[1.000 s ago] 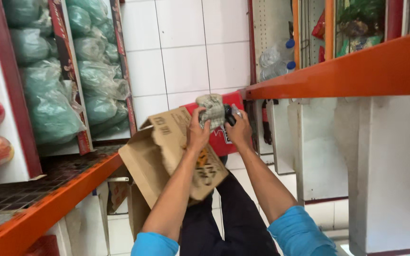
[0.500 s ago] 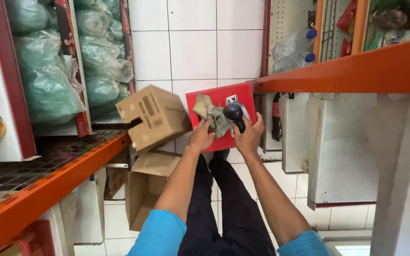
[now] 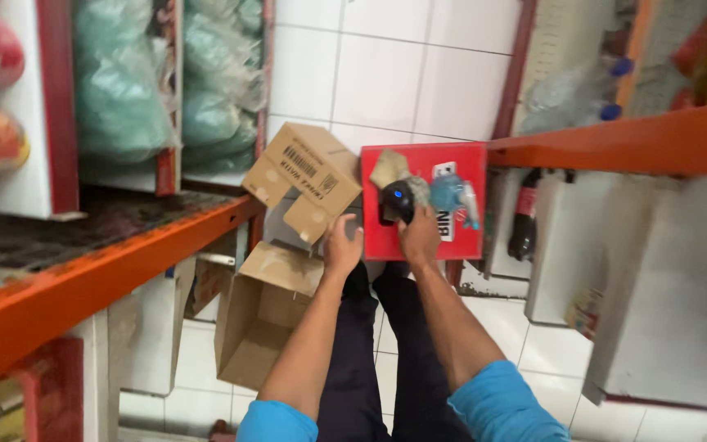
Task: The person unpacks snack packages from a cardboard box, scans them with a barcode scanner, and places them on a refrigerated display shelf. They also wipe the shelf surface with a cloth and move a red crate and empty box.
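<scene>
My right hand (image 3: 419, 237) is shut on a black handheld scanner (image 3: 394, 201) with a small blue light, held over a red box (image 3: 465, 242) on the floor between my legs. A tan crumpled packet (image 3: 388, 168) and a clear blue packet (image 3: 452, 193) lie on the red box beside the scanner. My left hand (image 3: 342, 245) is at the box's left edge with fingers loosely apart and nothing in it, just under a flap of a tilted brown cardboard box (image 3: 303, 182).
An open cardboard carton (image 3: 259, 323) stands on the white tiled floor at the left. Orange shelf beams (image 3: 124, 270) (image 3: 615, 143) run on both sides. Green bagged goods (image 3: 120, 98) fill the left racks. A dark bottle (image 3: 524, 221) stands by the right shelf.
My left hand has let go of the crumpled packet, which now lies on the red box, and has dropped to the box's left edge. My right hand still holds the scanner.
</scene>
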